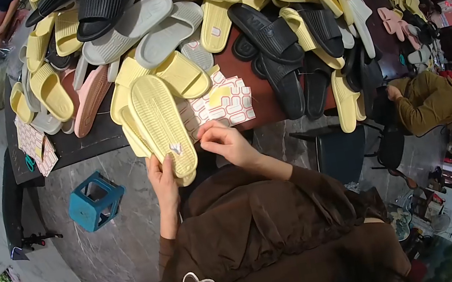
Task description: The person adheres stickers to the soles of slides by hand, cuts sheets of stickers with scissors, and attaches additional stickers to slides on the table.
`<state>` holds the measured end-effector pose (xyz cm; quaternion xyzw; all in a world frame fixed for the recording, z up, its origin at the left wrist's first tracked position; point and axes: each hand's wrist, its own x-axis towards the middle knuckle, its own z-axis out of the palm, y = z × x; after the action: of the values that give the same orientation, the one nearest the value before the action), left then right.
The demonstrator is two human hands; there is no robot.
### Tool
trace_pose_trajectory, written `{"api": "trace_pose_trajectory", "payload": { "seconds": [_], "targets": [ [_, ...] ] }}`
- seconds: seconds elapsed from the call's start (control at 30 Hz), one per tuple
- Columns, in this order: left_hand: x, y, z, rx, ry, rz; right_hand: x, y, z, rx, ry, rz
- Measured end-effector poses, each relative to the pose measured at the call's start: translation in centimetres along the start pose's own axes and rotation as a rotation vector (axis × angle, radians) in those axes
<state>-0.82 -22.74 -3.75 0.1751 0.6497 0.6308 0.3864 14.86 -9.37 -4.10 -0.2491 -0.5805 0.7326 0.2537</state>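
My left hand (164,179) holds a yellow slipper (158,116) by its lower end, its ribbed sole facing up. A small shiny sticker (176,148) lies on the sole near my thumb. To the right of the slipper is my right hand (223,141), its thumb and fingertips pinched together; what they hold, if anything, is too small to make out. Just beyond it on the table lie sheets of red-and-white patterned labels (237,102). Another yellow slipper (130,130) shows partly beneath the held one.
A big pile of yellow, grey and black slippers (168,33) covers the table (68,153). A blue stool (96,201) stands on the floor at left, a dark chair (342,154) at right. Other people sit at far right, one in an olive top (431,102).
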Motion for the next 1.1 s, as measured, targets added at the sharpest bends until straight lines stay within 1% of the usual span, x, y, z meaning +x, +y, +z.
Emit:
{"api": "trace_pose_trajectory", "payload": {
  "seconds": [0.03, 0.1, 0.13, 0.17, 0.23, 0.3, 0.4, 0.43, 0.5, 0.53, 0.57, 0.63, 0.67, 0.7, 0.77, 0.8, 0.83, 0.9, 0.93, 1.03, 1.07, 1.1],
  "targets": [
    [0.5, 0.0, -0.1, 0.031, 0.005, 0.034, -0.1, -0.1, -0.6, 0.004, -0.004, 0.004],
    [0.9, 0.4, -0.5, 0.102, 0.029, 0.094, -0.6, -0.5, -1.6, -0.178, 0.063, -0.015],
    [1.1, 0.8, -0.5, 0.110, 0.041, 0.093, -0.5, -0.7, -1.6, -0.270, 0.096, -0.031],
    [1.1, 1.3, 0.0, 0.096, 0.028, 0.092, -0.4, -1.0, -1.1, -0.262, 0.088, -0.030],
    [1.2, 2.4, 1.4, 0.061, -0.011, 0.092, -0.1, -2.4, -0.6, -0.291, 0.154, -0.049],
    [1.4, 1.9, 2.1, 0.078, -0.049, 0.102, 0.1, -3.3, -0.4, -0.307, 0.200, -0.059],
    [1.9, 1.5, 3.4, 0.109, -0.133, 0.125, 1.5, -4.0, 0.8, -0.723, 0.145, -0.500],
    [2.0, 1.6, 4.1, -0.082, -0.127, 0.060, 1.5, -4.2, 1.2, -0.726, 0.151, -0.498],
    [2.1, 1.8, 5.1, -0.461, -0.108, -0.073, 0.9, -4.7, 2.4, -0.904, 0.130, -0.641],
    [2.2, 1.8, 5.1, -0.464, -0.111, -0.075, 0.7, -4.8, 2.5, -0.996, 0.117, -0.713],
    [2.2, 1.8, 4.8, -0.397, -0.101, -0.062, 0.4, -4.4, 2.2, -1.000, 0.120, -0.707],
    [2.4, 2.0, 4.2, -0.263, -0.089, -0.034, -0.4, -2.0, 0.8, -0.766, -0.229, -0.831],
    [2.5, 2.4, 3.9, -0.263, -0.095, -0.040, -0.9, -0.8, 0.1, -0.637, -0.401, -0.883],
    [2.6, 3.1, 3.6, -0.239, -0.073, 0.006, -1.2, 0.4, -1.0, -0.641, -0.397, -0.878],
    [2.8, 3.9, 3.1, -0.198, -0.016, 0.104, -1.1, 2.7, -4.2, -0.816, -0.136, -0.640],
    [2.8, 3.7, 2.6, -0.199, -0.011, 0.103, 0.0, 3.6, -5.9, -0.823, 0.040, -0.524],
    [2.9, 3.4, 2.0, -0.126, -0.011, 0.123, 1.5, 4.5, -7.6, -0.823, 0.215, -0.406],
    [3.0, 2.6, 1.3, 0.020, -0.009, 0.169, 3.8, 5.9, -10.5, -1.004, 0.237, -0.271],
    [2.7, 2.2, 1.3, 0.022, -0.005, 0.171, 4.2, 6.2, -10.9, -1.001, 0.234, -0.274],
    [1.4, 1.2, 1.2, 0.152, -0.055, 0.025, 5.3, 6.7, -11.5, -1.329, 0.209, -0.279],
    [0.9, 1.1, 1.3, 0.153, -0.048, 0.034, 5.7, 6.8, -11.4, -1.327, 0.207, -0.291],
    [0.2, 0.9, 1.7, 0.153, -0.078, 0.070, 5.9, 6.9, -11.5, -1.349, 0.182, -0.248]
  ]
}}
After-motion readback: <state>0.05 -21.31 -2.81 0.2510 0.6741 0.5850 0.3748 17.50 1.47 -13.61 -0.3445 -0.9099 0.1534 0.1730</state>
